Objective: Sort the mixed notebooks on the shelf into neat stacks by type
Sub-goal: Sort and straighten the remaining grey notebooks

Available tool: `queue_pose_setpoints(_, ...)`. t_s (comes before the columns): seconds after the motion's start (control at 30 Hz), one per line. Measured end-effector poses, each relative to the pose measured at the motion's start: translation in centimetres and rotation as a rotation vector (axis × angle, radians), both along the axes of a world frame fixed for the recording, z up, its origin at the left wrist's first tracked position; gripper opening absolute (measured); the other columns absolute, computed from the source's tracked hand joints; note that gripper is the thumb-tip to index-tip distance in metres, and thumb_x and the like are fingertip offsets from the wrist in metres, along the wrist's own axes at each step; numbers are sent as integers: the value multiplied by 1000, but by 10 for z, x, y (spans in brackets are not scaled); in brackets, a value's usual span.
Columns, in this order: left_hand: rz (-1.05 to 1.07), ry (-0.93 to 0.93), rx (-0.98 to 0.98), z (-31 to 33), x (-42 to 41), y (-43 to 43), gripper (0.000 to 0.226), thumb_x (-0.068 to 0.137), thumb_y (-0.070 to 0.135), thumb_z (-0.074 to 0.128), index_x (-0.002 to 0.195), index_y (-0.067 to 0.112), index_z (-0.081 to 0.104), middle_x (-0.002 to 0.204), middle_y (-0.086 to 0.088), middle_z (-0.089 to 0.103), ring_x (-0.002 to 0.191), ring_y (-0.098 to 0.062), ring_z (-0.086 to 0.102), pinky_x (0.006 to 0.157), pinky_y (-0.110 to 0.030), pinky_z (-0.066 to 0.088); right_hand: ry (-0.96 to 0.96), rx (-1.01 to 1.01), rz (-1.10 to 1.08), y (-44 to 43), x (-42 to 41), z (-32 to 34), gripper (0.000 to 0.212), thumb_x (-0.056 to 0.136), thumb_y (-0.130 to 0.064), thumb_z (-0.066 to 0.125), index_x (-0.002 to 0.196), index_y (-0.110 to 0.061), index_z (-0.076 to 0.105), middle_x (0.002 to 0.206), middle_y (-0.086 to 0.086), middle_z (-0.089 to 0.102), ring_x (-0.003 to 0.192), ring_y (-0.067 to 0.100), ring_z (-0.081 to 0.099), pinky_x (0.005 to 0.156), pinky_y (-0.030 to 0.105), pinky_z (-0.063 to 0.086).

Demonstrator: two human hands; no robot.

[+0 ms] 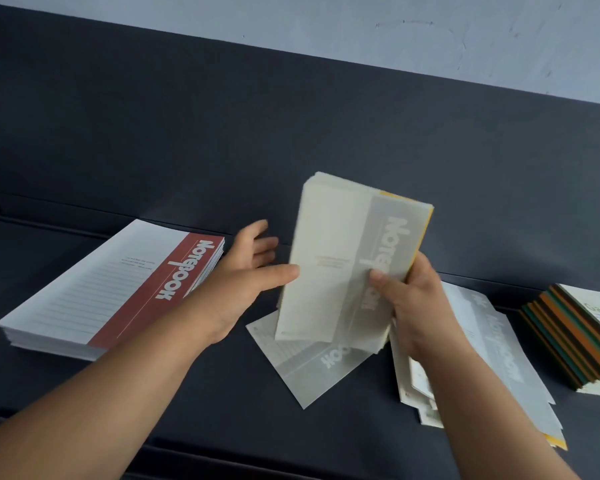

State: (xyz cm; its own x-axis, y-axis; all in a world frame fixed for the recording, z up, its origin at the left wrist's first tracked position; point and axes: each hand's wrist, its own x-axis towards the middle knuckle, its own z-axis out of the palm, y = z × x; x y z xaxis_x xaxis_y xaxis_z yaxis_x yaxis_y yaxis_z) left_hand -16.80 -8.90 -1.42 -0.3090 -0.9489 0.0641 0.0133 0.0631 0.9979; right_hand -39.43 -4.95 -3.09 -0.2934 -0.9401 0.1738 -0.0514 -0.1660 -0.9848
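Both forearms reach in over the front edge of the shelf. The right hand grips a bundle of grey-banded notebooks by its lower right side and holds it upright above the shelf's middle, probably to square the edges before it is set down. The left hand is spread, fingers straight, with its thumb against the bundle's left edge, seemingly to steady or tap it flush. Towards the left end lies a neat red-banded stack, a type that looks sorted. Under the bundle a loose grey notebook lies askew, and a fanned grey pile sprawls just right of it, still to be gathered. At the right end sits a stack with striped spines.
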Motion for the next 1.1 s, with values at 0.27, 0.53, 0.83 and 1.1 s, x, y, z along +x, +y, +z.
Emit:
queue_pose_setpoints(0.27,-65,-1027,7,-40,-15,4,103,75,49,72,153,22,10,156,1,27,141,-22,29,111,-39,33,-45,-53,-233,18,-27,8,34,88,-10,64,120,-11,55,113,8,70,101,28,69,91,53,55)
queue_pose_setpoints(0.53,-2,-1207,33,-41,-23,-3,68,67,40,80,121,14,49,126,-2,53,113,-22,54,83,-31,48,24,-77,-335,24,-20,8,27,91,-12,64,117,-13,55,109,4,68,98,22,68,87,47,56)
queue_pose_setpoints(0.83,311,-493,86,-38,9,-22,11,92,17,47,85,10,50,97,-19,61,79,-27,56,74,-43,53,-207,-28,-164,18,-10,7,31,90,-6,62,120,-12,57,112,6,72,102,29,70,87,50,56)
queue_pose_setpoints(1.1,137,-66,53,-19,12,3,23,99,15,50,99,32,65,102,9,73,105,-19,65,99,-49,47,-372,137,115,5,16,-1,27,95,-1,52,119,-7,62,106,7,75,91,22,73,68,33,60)
